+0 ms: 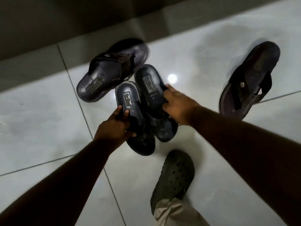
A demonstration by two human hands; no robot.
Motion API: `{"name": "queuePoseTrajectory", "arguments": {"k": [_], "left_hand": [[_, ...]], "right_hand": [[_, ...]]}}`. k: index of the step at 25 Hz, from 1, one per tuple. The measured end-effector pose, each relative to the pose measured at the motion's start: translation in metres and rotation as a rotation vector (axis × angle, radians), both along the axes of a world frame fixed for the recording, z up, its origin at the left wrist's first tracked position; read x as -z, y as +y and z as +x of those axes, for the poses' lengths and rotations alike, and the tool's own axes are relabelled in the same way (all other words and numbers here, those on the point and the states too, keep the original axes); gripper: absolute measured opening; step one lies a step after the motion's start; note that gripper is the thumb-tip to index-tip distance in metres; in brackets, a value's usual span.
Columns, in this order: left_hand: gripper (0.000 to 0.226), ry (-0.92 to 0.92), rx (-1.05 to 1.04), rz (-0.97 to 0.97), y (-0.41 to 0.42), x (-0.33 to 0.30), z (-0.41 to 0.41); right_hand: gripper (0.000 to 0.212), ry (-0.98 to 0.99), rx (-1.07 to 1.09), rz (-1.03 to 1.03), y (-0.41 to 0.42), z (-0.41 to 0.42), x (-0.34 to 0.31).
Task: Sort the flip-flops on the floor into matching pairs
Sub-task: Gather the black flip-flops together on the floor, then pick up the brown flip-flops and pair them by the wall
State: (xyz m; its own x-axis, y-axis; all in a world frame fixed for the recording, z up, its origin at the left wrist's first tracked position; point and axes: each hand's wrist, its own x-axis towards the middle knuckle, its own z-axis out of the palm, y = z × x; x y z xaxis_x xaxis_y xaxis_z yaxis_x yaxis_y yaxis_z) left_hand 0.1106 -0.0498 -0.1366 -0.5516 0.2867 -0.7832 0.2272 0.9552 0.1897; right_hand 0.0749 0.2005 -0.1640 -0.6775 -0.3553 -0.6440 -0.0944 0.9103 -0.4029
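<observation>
Four flip-flops showing, two being held side by side.

Left hand (114, 126) is gripping one (130, 115), right hand (175, 105) its mate (151, 95), heels pointing away; two bigger ones (112, 69) (249, 79) are lying apart on the floor (40, 111).

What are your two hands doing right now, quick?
Left hand: closed, holding the nearer small dark flip-flop.
Right hand: closed, holding the other small dark flip-flop.
</observation>
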Motion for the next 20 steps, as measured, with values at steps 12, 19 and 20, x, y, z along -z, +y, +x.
{"name": "queuePoseTrajectory", "arguments": {"k": [12,19,20], "left_hand": [[0.049,0.617,-0.034,0.169,0.007,-0.011,-0.119],[0.041,0.383,0.302,-0.173,0.036,0.002,-0.197],[0.037,0.421,0.251,-0.139,0.034,-0.001,-0.198]], "right_hand": [[0.077,0.48,0.049,0.285,0.106,0.012,-0.01],[0.087,0.266,0.665,0.493,0.15,0.034,0.004],[0.085,0.27,0.687,0.468,0.155,0.033,0.007]]}}
